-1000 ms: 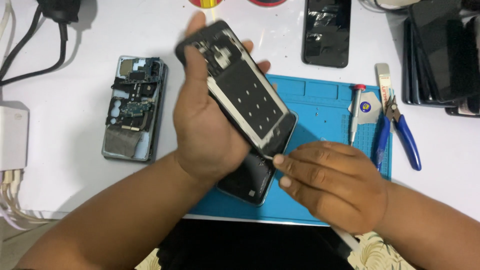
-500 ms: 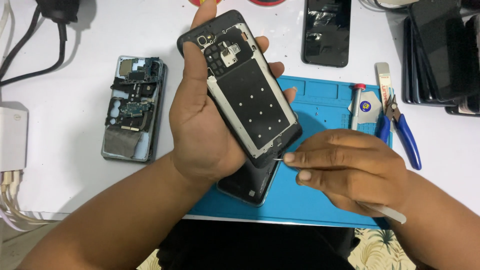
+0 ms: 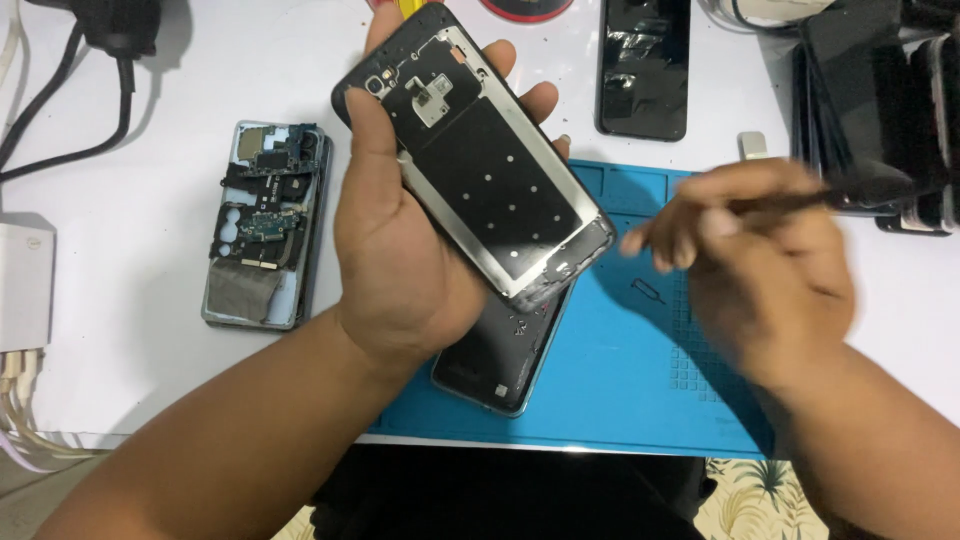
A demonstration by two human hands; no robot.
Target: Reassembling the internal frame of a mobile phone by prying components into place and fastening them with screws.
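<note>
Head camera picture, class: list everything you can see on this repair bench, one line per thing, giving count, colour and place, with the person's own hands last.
Opened black phone frame with metal plate: one, black and silver, held up over the mat.
Dark phone back cover: one, dark grey, on the mat under the frame.
Blue silicone work mat: one, blue, bench centre.
Gutted phone with exposed circuit boards: one, pale blue, left of the mat.
Black phone screen: one, top centre.
Stack of dark phone panels: several, top right.
Black cable: one, top left.
White box: one, left edge.
Thin dark tool: one, in the right hand, blurred.
Left hand: grips the frame.
Right hand: holds the tool, blurred.
</note>
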